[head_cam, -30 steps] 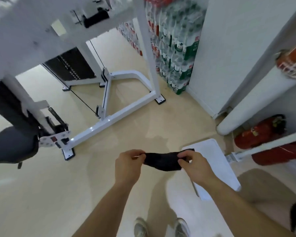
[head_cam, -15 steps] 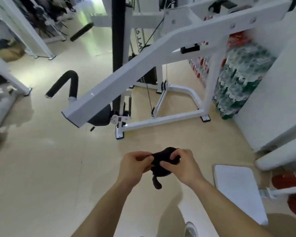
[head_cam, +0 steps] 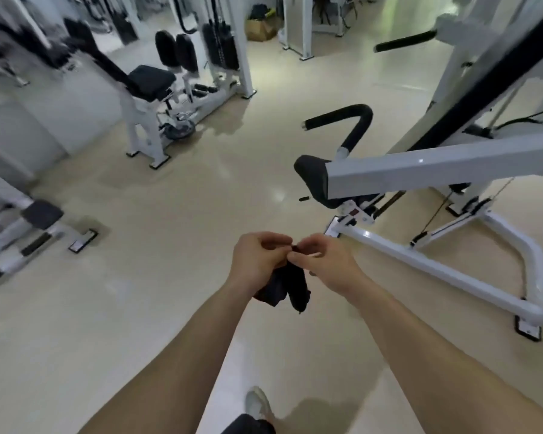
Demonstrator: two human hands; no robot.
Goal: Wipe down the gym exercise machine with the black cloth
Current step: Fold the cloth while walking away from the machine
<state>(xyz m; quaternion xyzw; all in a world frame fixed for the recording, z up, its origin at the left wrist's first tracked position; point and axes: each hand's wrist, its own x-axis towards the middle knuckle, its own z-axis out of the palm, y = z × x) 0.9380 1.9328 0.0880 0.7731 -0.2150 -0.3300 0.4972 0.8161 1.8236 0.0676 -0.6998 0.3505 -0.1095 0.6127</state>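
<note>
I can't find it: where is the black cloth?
In the head view, the black cloth hangs at centre, pinched by the left hand and right hand, left of the white machine's floor bar.

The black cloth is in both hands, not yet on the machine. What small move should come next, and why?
Probably carry the black cloth to the white beam on the right. The left hand and the right hand both pinch its top, it hangs bunched below them, and it does not yet touch the beam.
</note>
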